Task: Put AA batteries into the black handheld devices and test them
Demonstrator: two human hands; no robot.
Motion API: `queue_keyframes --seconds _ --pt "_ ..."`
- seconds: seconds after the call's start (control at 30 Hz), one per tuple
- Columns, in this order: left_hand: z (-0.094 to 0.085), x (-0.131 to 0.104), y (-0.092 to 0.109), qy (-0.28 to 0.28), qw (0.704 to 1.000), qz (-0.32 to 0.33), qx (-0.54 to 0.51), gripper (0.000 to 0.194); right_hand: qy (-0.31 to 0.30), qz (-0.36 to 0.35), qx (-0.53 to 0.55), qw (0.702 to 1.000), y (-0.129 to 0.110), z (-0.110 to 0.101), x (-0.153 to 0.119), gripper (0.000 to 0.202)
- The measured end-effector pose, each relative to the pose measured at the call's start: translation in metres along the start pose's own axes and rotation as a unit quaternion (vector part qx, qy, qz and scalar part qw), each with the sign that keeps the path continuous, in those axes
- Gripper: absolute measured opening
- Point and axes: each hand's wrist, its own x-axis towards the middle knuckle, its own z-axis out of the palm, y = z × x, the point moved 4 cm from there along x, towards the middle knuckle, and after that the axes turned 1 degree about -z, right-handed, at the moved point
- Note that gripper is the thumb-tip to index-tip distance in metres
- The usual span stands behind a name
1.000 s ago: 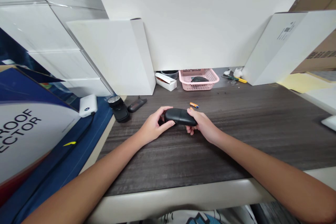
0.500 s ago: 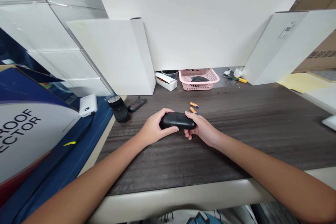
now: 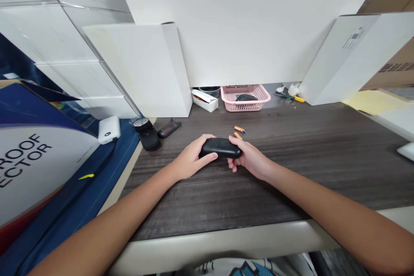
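One black rounded device (image 3: pixel 223 148) is held between the two hands, its long side running across the view and a thin seam crossing its top. To handle it well, I would support both ends evenly, press with the thumb pads rather than the nails, and let any force run straight along the body instead of twisting at the seam. A light grip looks enough for the smooth shell, and low over the table (image 3: pixel 200 207) is a sensible height for it.

The left hand (image 3: pixel 190 159) wraps the left end, thumb along the near side and fingers around the far side. The right hand (image 3: pixel 255 159) pinches the right end, thumb on top and the other fingers curled beneath. The device thus lies directly between them, touching both; whether its underside meets the table cannot be told.

Just beyond the right thumb lie two orange-and-blue batteries (image 3: pixel 239 129), apart from each other. Farther left are a small dark piece (image 3: pixel 169 130) and a black lamp-like item (image 3: pixel 149 139). At the back, a white carton (image 3: pixel 211 105) sits beside a pink basket (image 3: pixel 242 107), which holds a dark object (image 3: pixel 246 98).
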Motion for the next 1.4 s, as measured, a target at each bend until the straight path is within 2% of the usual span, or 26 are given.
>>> queue_keyframes --seconds 0.33,0.57,0.93,1.23,1.4 --pt "-0.001 0.000 -0.002 0.008 1.000 0.006 -0.020 0.047 0.031 0.016 0.025 0.999 -0.003 -0.001 -0.001 0.037" --pt "0.001 0.002 -0.003 0.015 1.000 0.000 0.018 0.056 0.065 -0.042 -0.055 0.995 -0.003 -0.008 0.003 0.038" --pt "-0.001 0.002 -0.004 0.028 0.999 0.007 0.046 0.058 0.059 -0.078 -0.114 0.989 -0.003 -0.011 0.004 0.046" --pt "-0.002 0.002 -0.004 0.026 0.998 -0.021 0.046 0.057 0.035 -0.028 -0.067 0.997 -0.003 -0.001 -0.001 0.047" --pt "0.000 0.003 -0.004 0.019 0.998 -0.005 0.063 0.054 0.029 -0.022 -0.051 0.998 -0.002 -0.004 0.001 0.047"
